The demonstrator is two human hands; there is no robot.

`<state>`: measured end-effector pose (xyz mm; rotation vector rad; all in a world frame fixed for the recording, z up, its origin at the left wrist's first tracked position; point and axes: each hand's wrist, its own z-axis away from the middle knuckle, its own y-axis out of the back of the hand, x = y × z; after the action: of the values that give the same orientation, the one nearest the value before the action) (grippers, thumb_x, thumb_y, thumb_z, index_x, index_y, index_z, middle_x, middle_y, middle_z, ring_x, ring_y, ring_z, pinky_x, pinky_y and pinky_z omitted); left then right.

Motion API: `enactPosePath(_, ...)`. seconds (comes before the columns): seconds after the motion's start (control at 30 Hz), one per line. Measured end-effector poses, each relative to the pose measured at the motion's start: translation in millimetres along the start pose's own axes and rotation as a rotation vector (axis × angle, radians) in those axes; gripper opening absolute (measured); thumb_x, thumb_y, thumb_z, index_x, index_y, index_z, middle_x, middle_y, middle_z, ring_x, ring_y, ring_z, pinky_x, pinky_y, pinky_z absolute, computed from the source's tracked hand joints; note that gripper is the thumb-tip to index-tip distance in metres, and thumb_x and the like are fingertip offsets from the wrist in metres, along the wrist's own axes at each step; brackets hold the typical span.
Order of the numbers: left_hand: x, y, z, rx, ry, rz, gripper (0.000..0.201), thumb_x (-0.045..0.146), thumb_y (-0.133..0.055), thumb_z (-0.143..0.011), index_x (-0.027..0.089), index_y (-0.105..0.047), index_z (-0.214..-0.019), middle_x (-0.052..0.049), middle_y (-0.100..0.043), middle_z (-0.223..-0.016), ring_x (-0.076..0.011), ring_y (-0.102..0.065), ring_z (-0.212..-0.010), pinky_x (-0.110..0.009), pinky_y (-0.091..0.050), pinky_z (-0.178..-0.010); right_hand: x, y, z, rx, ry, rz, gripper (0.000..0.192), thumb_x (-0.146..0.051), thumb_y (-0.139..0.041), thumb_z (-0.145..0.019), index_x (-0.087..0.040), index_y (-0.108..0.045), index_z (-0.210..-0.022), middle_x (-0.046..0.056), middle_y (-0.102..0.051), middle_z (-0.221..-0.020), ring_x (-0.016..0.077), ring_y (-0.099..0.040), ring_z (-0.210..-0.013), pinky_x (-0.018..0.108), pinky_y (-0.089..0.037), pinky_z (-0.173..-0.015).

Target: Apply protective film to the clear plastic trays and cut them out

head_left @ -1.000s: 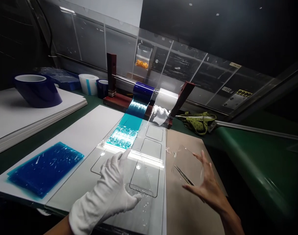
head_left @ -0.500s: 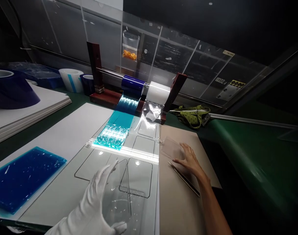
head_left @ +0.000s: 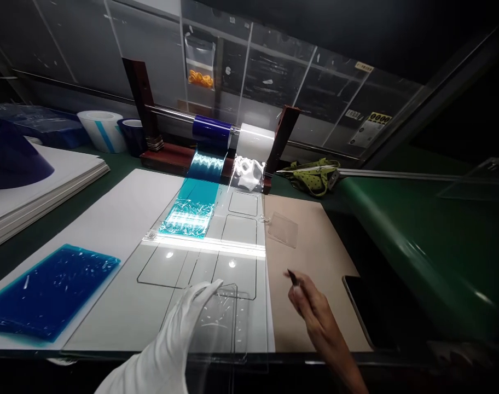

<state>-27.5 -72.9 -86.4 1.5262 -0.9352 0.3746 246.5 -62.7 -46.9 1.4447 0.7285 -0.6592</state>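
Head view, risk: the clear sheet could be smudged or slip off the near edge, since it is gripped only at its left side.
Left hand: gloved, closed on the clear sheet, thumb laid along its top edge.
Right hand: bare, pinched shut on the tweezers, tip pointing far.
Clear sheet: held over the near end of the template board, left of the tan mat.
Small clear piece: lies on the tan mat, well beyond the right hand.

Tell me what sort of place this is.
Most likely a factory bench for putting protective film on clear panels. Film rolls hang on a bar at the back, a template sheet with outlined rectangles covers the bench, and the gloved left hand holds a clear panel while the right hand grips tweezers.
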Motion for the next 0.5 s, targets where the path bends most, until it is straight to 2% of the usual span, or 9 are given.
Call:
enactPosePath(0.07,6,2.9,3,-0.035,-0.024,0.016,0.064,0.017,-0.05,-0.083,0.029,-0.034,-0.144,-0.006,-0.055,-0.124,-0.0256,-0.056,-0.116,-0.038,-0.048,-0.102,-26,-6,28,-0.059,0.014,-0.176,0.033,-0.045,-0.035,-0.099,-0.023,-0.06,-0.098,-0.002,-0.052,-0.067,0.0128,-0.053,-0.059,0.023,-0.044,-0.056)
enactPosePath(0.13,13,6.4,5,-0.064,-0.048,0.037,0.056,0.019,-0.048,-0.086,0.027,-0.039,-0.141,-0.007,-0.054,-0.126,-0.0255,-0.054,-0.118,-0.04,-0.046,-0.103,-45,-16,49,-0.101,0.068,-0.248,0.036,-0.043,-0.036,-0.098,-0.023,-0.064,-0.087,0.0,-0.057,-0.068,0.0126,-0.056,-0.06,0.022,-0.046,-0.058)
enactPosePath(0.2,20,10.6,6,-0.088,-0.071,0.06,0.048,0.022,-0.049,-0.09,0.024,-0.042,-0.138,-0.008,-0.053,-0.128,-0.0256,-0.053,-0.119,-0.044,-0.045,-0.103,-53,-28,63,-0.095,0.145,-0.254,0.037,-0.041,-0.034,-0.099,-0.025,-0.065,-0.09,0.001,-0.062,-0.071,0.0133,-0.06,-0.064,0.022,-0.048,-0.061)
enactPosePath(0.27,26,15.3,7,-0.106,-0.09,0.082,0.044,0.028,-0.052,-0.092,0.021,-0.045,-0.134,-0.01,-0.052,-0.13,-0.0262,-0.053,-0.118,-0.049,-0.045,-0.1,-51,-42,68,-0.096,0.234,-0.256,0.038,-0.05,-0.035,-0.096,-0.025,-0.063,-0.09,0.001,-0.062,-0.07,0.013,-0.058,-0.062,0.02,-0.046,-0.054)
enactPosePath(0.33,31,19.5,9,-0.122,-0.105,0.099,0.044,0.035,-0.057,-0.091,0.019,-0.048,-0.131,-0.011,-0.051,-0.131,-0.0267,-0.053,-0.116,-0.052,-0.047,-0.097,-44,-56,68,-0.141,0.284,-0.342,0.051,-0.071,-0.039,-0.085,-0.023,-0.057,-0.081,-0.002,-0.052,-0.059,0.0095,-0.047,-0.048,0.017,-0.033,-0.038)
enactPosePath(0.4,35,22.1,9,-0.137,-0.115,0.112,0.044,0.039,-0.058,-0.09,0.018,-0.05,-0.128,-0.011,-0.051,-0.132,-0.0265,-0.054,-0.115,-0.051,-0.048,-0.095,-40,-64,66,-0.159,0.286,-0.477,0.068,-0.09,-0.044,-0.064,-0.022,-0.046,-0.069,-0.007,-0.038,-0.051,0.0056,-0.03,-0.039,0.018,-0.017,-0.03)
enactPosePath(0.43,37,22.6,9,-0.144,-0.119,0.117,0.044,0.039,-0.058,-0.09,0.018,-0.05,-0.128,-0.011,-0.051,-0.132,-0.0263,-0.054,-0.114,-0.05,-0.048,-0.095,-40,-65,65,-0.162,0.264,-0.52,0.073,-0.094,-0.047,-0.055,-0.022,-0.042,-0.066,-0.008,-0.034,-0.051,0.0045,-0.026,-0.038,0.019,-0.014,-0.029)
enactPosePath(0.5,40,22.2,8,-0.159,-0.124,0.125,0.046,0.04,-0.057,-0.09,0.019,-0.049,-0.129,-0.011,-0.052,-0.131,-0.0263,-0.055,-0.114,-0.051,-0.048,-0.095,-44,-62,64,-0.183,0.205,-0.512,0.078,-0.095,-0.053,-0.043,-0.022,-0.039,-0.064,-0.008,-0.035,-0.053,0.0039,-0.026,-0.041,0.019,-0.014,-0.032)
